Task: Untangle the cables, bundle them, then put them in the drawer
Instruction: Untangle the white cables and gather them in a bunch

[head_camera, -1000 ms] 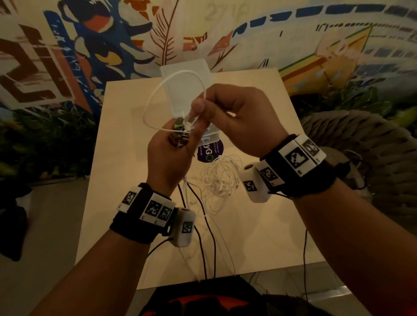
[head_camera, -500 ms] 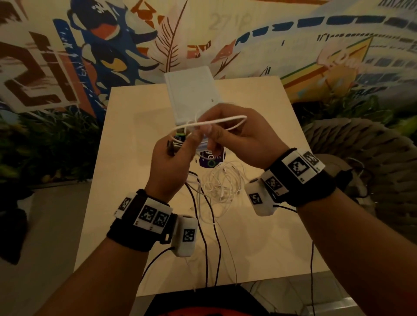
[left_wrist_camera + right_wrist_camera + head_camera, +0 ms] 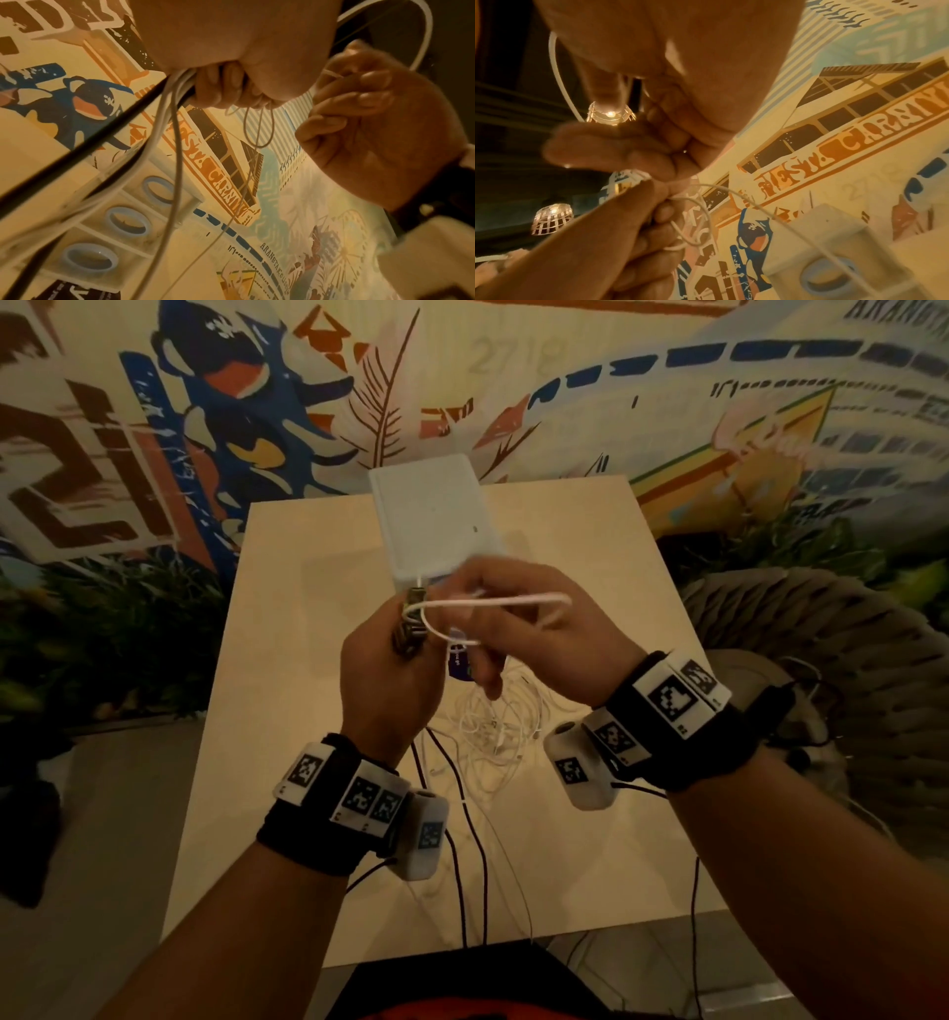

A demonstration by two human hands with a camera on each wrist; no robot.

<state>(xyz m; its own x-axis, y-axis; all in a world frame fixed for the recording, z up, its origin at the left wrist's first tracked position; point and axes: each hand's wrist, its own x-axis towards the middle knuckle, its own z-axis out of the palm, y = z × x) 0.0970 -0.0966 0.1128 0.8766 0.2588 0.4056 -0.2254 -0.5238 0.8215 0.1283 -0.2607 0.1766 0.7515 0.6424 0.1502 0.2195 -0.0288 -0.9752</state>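
Note:
Above the middle of the wooden table (image 3: 287, 670), my left hand (image 3: 411, 639) grips a bunch of black and white cables (image 3: 174, 91) in its fist. Their ends hang down to the table. My right hand (image 3: 477, 634) is right beside it and pinches a white cable (image 3: 493, 603), which loops across its fingers and knuckles. That loop (image 3: 424, 30) arcs over the right hand in the left wrist view. More thin white cables (image 3: 503, 721) lie tangled on the table under both hands. The white drawer unit (image 3: 436, 521) stands behind, with blue ring handles (image 3: 126, 221).
Black cables (image 3: 477, 865) run over the table's front edge toward me. A woven wicker chair (image 3: 821, 660) stands close on the right. A painted mural wall (image 3: 565, 403) is behind the table. A dark purple tag (image 3: 459, 662) lies under the hands.
The white cable's loop, which stood tall above both hands, has come down and now lies flat across my right hand. Both hands stay together, and the left keeps its grip.

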